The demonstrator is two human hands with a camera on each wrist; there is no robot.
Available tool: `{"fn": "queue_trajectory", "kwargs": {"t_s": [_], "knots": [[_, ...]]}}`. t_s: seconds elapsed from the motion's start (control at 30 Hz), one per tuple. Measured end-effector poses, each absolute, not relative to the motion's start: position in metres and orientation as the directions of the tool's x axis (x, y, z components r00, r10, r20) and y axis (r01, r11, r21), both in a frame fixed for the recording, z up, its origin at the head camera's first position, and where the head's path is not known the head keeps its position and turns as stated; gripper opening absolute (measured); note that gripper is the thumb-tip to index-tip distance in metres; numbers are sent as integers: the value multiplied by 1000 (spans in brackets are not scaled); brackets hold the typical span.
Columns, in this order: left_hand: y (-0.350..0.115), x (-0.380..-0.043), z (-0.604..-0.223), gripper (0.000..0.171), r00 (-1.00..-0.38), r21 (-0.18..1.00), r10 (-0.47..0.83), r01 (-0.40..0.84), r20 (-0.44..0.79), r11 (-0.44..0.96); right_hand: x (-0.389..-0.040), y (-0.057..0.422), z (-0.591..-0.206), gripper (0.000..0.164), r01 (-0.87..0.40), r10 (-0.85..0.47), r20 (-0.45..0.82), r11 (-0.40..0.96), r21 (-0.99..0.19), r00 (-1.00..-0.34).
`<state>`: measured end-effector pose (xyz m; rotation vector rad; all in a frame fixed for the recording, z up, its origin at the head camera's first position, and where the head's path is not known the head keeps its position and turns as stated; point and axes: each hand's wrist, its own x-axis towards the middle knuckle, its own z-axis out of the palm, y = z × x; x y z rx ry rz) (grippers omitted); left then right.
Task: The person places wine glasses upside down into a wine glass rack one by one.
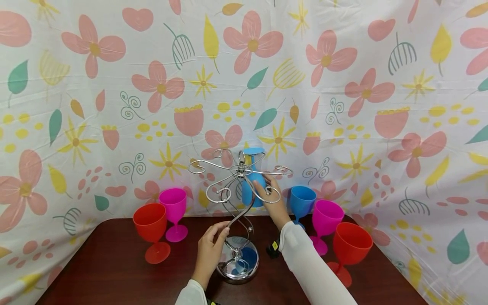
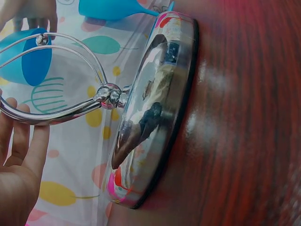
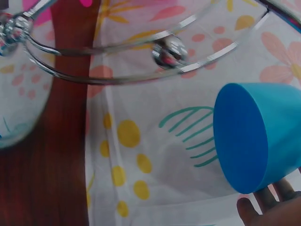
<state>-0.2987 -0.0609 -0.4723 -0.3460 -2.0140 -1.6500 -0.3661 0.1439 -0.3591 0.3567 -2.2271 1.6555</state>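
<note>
A chrome goblet stand (image 1: 241,170) with curled wire arms rises from a round mirrored base (image 1: 228,271) on the table. My left hand (image 1: 210,250) holds its curved stem a little above the base; in the left wrist view the fingers (image 2: 35,150) lie against the rod. Behind the stand, my right hand (image 1: 273,201) grips a blue plastic goblet (image 3: 282,127) upside down, foot up and mouth down. That goblet hangs above the tabletop, among the right rear arms of the stand, which partly cover it in the head view. Whether it touches an arm is unclear.
Left of the stand are a red goblet (image 1: 150,224) and a magenta goblet (image 1: 173,203), both upright. At right stand a blue goblet (image 1: 302,199), a magenta goblet (image 1: 327,216) and a red goblet (image 1: 352,241). A floral cloth (image 1: 244,93) hangs behind the dark wooden table (image 1: 110,271).
</note>
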Motion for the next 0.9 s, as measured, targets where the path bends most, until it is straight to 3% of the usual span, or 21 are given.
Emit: {"fn": "queue_trajectory", "kwargs": {"t_s": [0.27,0.9], "knots": [[-61,-298,-472,18,-833,831,-127,498,538,247,-347,152,-381,61,-434,57,461,251,-865,-886],[-62,-298,-472,20,-829,825,-113,513,548,238,-297,154,-423,57,-532,-24,610,515,-672,-792]]}}
